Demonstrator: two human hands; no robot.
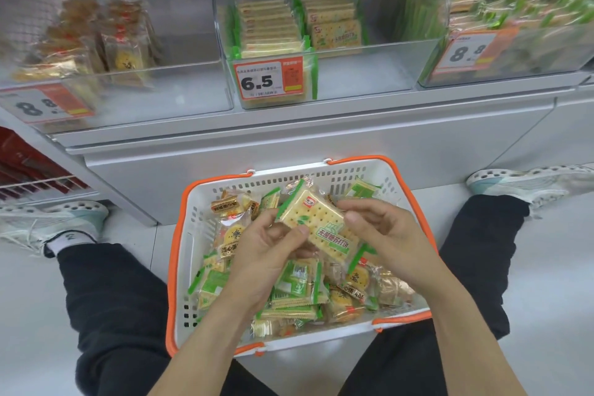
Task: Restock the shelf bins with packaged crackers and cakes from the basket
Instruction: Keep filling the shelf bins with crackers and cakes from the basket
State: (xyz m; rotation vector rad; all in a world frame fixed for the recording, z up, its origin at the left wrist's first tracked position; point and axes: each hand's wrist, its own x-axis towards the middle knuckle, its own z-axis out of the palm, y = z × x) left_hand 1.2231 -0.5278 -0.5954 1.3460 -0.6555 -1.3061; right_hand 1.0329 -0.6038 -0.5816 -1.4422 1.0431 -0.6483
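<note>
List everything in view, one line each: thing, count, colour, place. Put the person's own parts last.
cracker pack: one, cream with green print, held above the basket
basket: one, white with orange rim, on the floor between the legs
loose snack packs: many, green and golden, in the basket
middle bin: one, clear, two rows of green-edged cracker packs, tag 6.5
left bin: one, clear, golden cake packs, tag 8.8
right bin: one, clear, blurred green packs, tag 8.8
shoes: two, white, on the floor at either side
left hand: grips the cracker pack
right hand: fingers on the pack's right edge
</note>
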